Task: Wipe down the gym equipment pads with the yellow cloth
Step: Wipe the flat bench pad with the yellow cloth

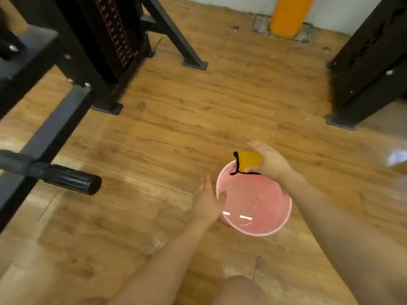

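**A:** What's in the grip?

**B:** My right hand point(272, 161) curls round the yellow cloth point(248, 162), bunched over the far rim of the pink bucket point(284, 223). My left hand point(207, 200) lies flat-fingered on the bucket's near-left rim.

**A:** How far along?

**B:** Early, I judge. No pad is being wiped; a black roller pad point(72, 179) sits well left of the bucket. The cloth is small, black-edged.

The cloth point(250, 161) is yellow with a black edge. The bucket point(279, 227) is pink. The floor point(198, 111) has brown wood grain. The machine frames point(370, 69) are black, and the post point(288, 14) is orange.
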A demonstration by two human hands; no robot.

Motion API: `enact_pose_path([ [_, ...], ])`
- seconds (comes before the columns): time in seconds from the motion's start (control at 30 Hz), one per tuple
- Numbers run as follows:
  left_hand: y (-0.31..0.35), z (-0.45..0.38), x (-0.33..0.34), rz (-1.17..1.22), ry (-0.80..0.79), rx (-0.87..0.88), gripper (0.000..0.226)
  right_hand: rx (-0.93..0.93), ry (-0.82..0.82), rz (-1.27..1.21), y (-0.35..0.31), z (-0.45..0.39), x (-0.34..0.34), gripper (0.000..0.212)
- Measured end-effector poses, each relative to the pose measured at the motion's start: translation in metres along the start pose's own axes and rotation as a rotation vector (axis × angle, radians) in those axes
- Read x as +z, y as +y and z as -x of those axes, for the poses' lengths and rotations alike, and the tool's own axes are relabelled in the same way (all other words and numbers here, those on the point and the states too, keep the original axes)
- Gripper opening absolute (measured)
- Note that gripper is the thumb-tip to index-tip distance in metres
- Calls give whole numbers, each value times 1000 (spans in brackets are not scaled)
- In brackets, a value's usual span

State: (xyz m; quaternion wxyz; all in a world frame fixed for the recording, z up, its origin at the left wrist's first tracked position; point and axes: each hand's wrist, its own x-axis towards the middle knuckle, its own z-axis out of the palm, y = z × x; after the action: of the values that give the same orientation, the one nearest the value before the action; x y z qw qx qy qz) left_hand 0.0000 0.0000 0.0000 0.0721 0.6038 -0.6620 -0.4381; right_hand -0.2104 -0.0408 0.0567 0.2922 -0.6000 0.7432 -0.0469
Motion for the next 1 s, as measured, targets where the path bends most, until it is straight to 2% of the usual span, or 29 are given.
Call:
enact_pose_path([
  [0.07, -15, -17, 14, -1, -14, 2, 75, -19, -53, 60, 13, -22, 15, 96],
  [0.13, -23, -33, 24, 15, -53, 16, 74, 16, -88, 127, 26, -39, 32, 92],
  [0.23, -25, -44, 35, 50, -16, 98, 66, 82, 25, 177, 35, -54, 46, 54],
  [0.3, -24, -43, 33, 51, 0, 93, 66, 80, 6, 170, 33, -54, 44, 29],
  [0.33, -25, -39, 32, 44, -5, 78, 66, 72, -23, 157, 31, -51, 42, 23],
  [0.47, -23, -31, 26, 2, -38, 44, 69, 56, 8, -20, 26, -38, 33, 9],
  [0.6, -19, -34, 21, -82, -68, 41, 75, 51, 238, -317, 3, -23, 24, 4],
  [0.67, -21, -27, 13, -125, -89, 23, 78, 43, 291, -463, -18, -14, 22, 5],
  [0.73, -24, -15, -7, -143, -83, 4, 75, 65, 243, -579, -40, -5, 25, 5],
  [0.83, -37, 17, -52, -115, 27, -36, 67, 119, 25, -642, -77, 7, 38, 3],
  [0.93, -68, 60, -91, -173, 195, -84, 62, 62, -150, -553, -121, 21, 64, 1],
  [1.0, -94, 90, -107, -203, 292, -164, 62, -34, -257, -485, -153, 27, 87, 7],
])
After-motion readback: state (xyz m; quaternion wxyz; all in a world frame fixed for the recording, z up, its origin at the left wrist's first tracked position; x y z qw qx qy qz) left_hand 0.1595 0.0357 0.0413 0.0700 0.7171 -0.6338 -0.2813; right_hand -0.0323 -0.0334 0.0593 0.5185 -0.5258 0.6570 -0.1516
